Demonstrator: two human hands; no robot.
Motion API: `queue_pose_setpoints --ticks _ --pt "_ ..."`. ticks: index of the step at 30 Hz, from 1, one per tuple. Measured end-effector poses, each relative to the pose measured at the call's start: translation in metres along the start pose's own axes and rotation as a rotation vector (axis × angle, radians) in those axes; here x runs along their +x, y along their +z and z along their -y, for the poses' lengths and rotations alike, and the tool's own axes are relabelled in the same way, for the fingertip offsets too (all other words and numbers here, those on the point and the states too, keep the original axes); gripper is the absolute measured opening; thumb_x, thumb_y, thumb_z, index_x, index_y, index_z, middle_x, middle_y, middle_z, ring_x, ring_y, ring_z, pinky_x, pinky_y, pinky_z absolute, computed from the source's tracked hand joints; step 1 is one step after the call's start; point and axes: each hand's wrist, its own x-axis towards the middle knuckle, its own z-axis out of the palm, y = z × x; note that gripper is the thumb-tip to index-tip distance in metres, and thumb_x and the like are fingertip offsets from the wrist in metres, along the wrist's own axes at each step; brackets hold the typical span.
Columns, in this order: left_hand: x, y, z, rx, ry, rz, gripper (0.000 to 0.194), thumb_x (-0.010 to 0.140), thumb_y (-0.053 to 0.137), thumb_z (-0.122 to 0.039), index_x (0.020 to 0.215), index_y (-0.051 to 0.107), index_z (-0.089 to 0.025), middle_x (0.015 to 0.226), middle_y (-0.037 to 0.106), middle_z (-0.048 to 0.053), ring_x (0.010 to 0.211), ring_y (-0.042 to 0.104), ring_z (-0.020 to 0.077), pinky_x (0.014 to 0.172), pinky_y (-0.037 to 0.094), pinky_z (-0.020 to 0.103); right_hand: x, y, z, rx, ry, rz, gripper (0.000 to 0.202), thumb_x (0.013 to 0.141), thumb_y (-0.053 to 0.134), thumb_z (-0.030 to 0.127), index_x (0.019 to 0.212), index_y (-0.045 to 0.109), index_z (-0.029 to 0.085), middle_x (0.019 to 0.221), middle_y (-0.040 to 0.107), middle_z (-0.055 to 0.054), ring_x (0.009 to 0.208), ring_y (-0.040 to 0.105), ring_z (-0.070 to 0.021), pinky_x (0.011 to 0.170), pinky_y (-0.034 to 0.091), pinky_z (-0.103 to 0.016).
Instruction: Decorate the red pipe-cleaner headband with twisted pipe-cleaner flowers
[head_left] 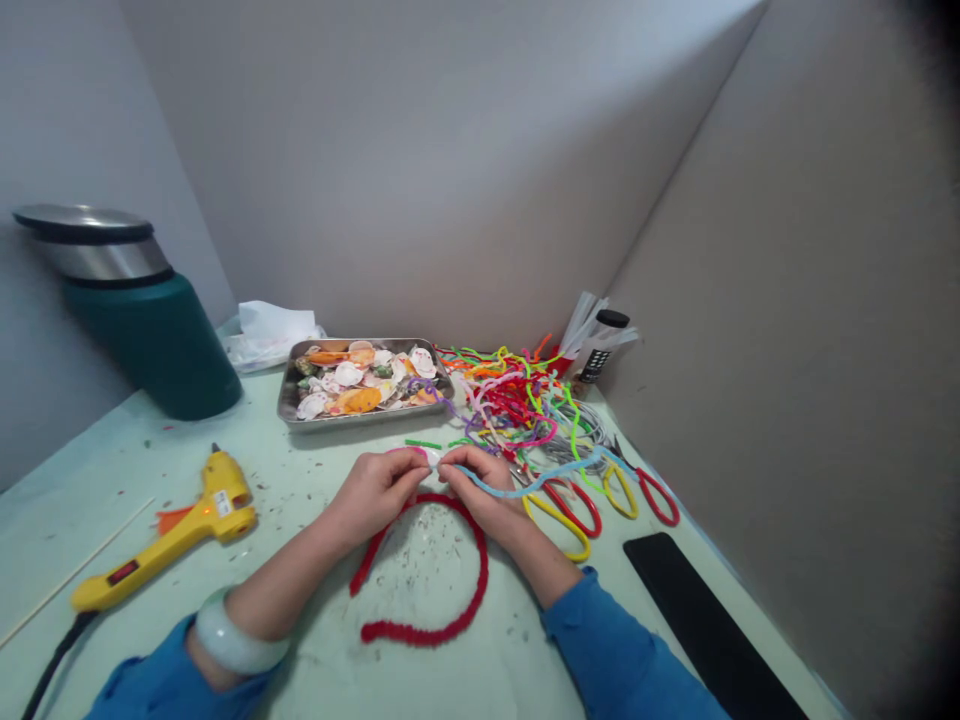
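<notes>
My left hand [381, 492] and my right hand [481, 485] are closed in pinches, fingertips nearly touching above the table. A light blue pipe cleaner [540, 482] runs out from the right fingers across to the scissors on the right; its end appears to sit in the left fingertips too. Just behind the fingers shows a small pink and white piece [420, 455], mostly hidden. Below my hands lies a red fuzzy hoop [480, 590], like a headband, open at the left. Part of it passes behind the hands.
A yellow glue gun [187, 515] lies left. Behind stand a green bottle [161, 345] and a metal tray [304, 428] of painted shells. Tangled pipe cleaners [510, 395], red scissors [657, 497], yellow scissors [562, 525] and a black strip [697, 620] occupy the right.
</notes>
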Motion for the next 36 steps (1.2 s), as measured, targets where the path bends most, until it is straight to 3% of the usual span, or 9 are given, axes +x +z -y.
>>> queue_pose_setpoints --ticks 7,14,27,36 --pt "0.002 0.003 0.003 -0.308 -0.111 0.021 0.031 0.084 0.049 -0.041 0.072 0.061 -0.016 0.05 0.048 -0.004 0.048 0.039 0.0098 0.048 0.03 0.021 0.002 0.004 -0.01 0.202 0.144 -0.037 0.014 0.079 0.06 0.031 0.083 0.064 0.019 0.064 0.062 0.002 0.054 0.055 -0.0113 0.054 0.044 -0.022" --pt "0.002 0.002 0.005 -0.598 -0.282 0.129 0.036 0.08 0.054 -0.049 0.084 0.059 -0.013 0.057 0.059 0.0 0.036 0.029 0.0047 0.038 0.017 0.02 0.003 0.003 -0.007 0.255 0.149 -0.06 0.012 0.078 0.061 0.03 0.079 0.063 0.018 0.064 0.061 0.002 0.052 0.054 -0.0102 0.052 0.044 -0.021" --pt "0.003 0.001 0.006 -0.717 -0.327 0.124 0.032 0.072 0.065 -0.043 0.083 0.056 -0.014 0.056 0.059 -0.002 0.036 0.029 0.0032 0.038 0.016 0.019 0.0 0.002 -0.005 0.218 0.101 -0.041 0.009 0.08 0.058 0.029 0.081 0.06 0.02 0.066 0.058 0.002 0.055 0.053 -0.011 0.052 0.043 -0.021" --pt "0.003 0.002 0.008 -0.67 -0.343 0.153 0.034 0.068 0.069 -0.044 0.081 0.056 -0.015 0.058 0.063 0.0 0.034 0.033 0.004 0.037 0.02 0.019 0.0 0.001 0.0 0.177 0.084 -0.033 0.013 0.079 0.06 0.032 0.085 0.065 0.021 0.07 0.061 0.001 0.057 0.054 -0.0115 0.054 0.044 -0.022"
